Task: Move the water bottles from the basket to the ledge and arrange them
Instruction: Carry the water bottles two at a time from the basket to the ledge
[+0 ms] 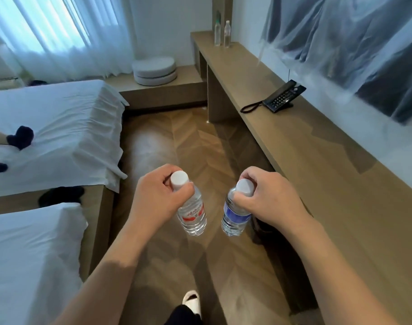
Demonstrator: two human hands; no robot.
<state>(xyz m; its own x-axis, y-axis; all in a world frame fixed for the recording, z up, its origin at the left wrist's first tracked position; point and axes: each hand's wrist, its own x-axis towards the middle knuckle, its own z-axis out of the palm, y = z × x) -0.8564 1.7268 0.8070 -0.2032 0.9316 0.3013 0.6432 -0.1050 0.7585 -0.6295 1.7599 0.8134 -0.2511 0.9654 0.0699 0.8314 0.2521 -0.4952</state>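
My left hand [154,198] grips the neck of a clear water bottle with a red label [192,213] and a white cap. My right hand [267,195] grips the neck of a second bottle with a blue label [234,215]. Both bottles hang upright above the wooden floor, in front of me. The long wooden ledge [317,156] runs along the wall to my right. Two more water bottles [222,34] stand side by side at its far end. No basket is in view.
A black desk phone [281,97] with a coiled cord sits on the ledge midway. Two white beds [48,137] fill the left side, with someone's dark-socked feet on one. Round grey cushions [154,70] lie on a low platform by the curtained window. My slippered foot [191,301] is below.
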